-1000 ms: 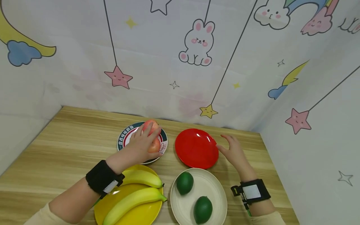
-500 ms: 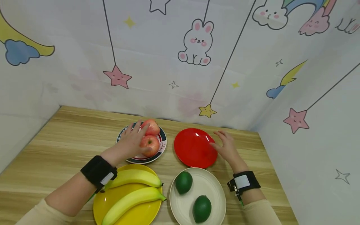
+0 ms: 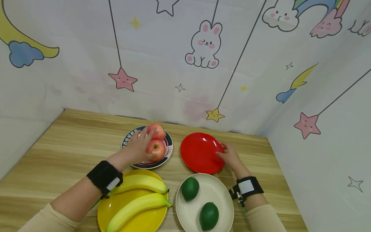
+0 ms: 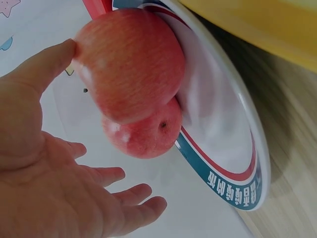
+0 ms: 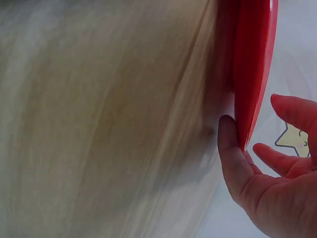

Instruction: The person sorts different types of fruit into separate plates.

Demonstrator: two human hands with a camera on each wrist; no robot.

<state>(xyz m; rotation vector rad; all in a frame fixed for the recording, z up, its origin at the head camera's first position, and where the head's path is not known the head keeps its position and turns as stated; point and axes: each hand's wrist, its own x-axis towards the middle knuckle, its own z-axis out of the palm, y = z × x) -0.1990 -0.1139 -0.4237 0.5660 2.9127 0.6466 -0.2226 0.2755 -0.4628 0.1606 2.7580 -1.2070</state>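
Thumb against near apple, other left fingers spread loose, not yet wrapped. Left hand over striped plate, two apples stacked there: near apple and far apple. Best to curl fingers round near apple's far side before lifting, keeping far apple from rolling off. Right thumb tucked at rim of red plate, fingers curling over top edge, light pinch. Right hand at right rim of red plate. Better to hold plate flat and steady on table. Bananas on yellow plate, limes on white plate, both nearer, untouched.
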